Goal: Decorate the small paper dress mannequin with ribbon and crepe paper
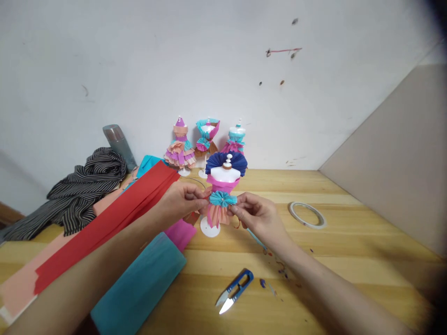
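A small white mannequin (pixel 225 174) on a round stand wears a paper dress: a dark blue fan collar, a pink bodice, a teal rosette (pixel 222 199) at the waist and a peach skirt. My left hand (pixel 185 199) pinches the dress at the waist from the left. My right hand (pixel 256 215) pinches the rosette's right side with thumb and fingers. Both hands are closed on the dressed mannequin, which stands on the wooden table (pixel 349 246).
Three more dressed mannequins (pixel 206 144) stand at the wall. Red (pixel 115 214), peach, pink and teal (pixel 146 279) crepe paper lie at the left, with striped cloth (pixel 84 186) and a grey bottle (pixel 118 144). Blue thread snips (pixel 234 291) lie in front, a tape ring (pixel 307 215) at the right.
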`<state>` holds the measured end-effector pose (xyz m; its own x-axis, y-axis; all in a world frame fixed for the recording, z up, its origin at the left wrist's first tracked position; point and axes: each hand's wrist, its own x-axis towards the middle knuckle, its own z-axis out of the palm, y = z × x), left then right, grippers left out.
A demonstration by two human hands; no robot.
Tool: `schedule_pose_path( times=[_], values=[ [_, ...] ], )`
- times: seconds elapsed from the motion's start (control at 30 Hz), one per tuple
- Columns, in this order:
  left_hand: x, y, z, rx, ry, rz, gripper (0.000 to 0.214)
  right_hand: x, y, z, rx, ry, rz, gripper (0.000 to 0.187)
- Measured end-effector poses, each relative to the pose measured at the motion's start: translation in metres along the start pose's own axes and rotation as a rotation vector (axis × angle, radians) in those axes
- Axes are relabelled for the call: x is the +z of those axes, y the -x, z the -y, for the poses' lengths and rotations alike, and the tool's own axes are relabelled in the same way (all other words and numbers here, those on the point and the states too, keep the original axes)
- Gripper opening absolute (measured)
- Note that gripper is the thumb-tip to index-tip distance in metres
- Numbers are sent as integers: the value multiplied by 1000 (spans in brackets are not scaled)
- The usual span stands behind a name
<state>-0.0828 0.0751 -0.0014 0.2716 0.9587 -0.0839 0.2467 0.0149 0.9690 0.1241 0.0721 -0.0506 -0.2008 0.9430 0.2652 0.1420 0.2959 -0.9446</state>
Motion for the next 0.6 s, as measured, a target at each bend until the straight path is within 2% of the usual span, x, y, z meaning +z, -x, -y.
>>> schedule_pose_path(
  times=[0.27,0.37,0.6],
  values=[
    [3,3,-10,-13,-69,-52,5,0,0,-2,-49,94,-30,20],
    [3,3,-11,-47,-115,-78,6,0,1,-2,-61,115,-42,21],
    [2,5,-5,-48,-190,-10,13,2,0,-1,-56,115,-41,21]
  ],
)
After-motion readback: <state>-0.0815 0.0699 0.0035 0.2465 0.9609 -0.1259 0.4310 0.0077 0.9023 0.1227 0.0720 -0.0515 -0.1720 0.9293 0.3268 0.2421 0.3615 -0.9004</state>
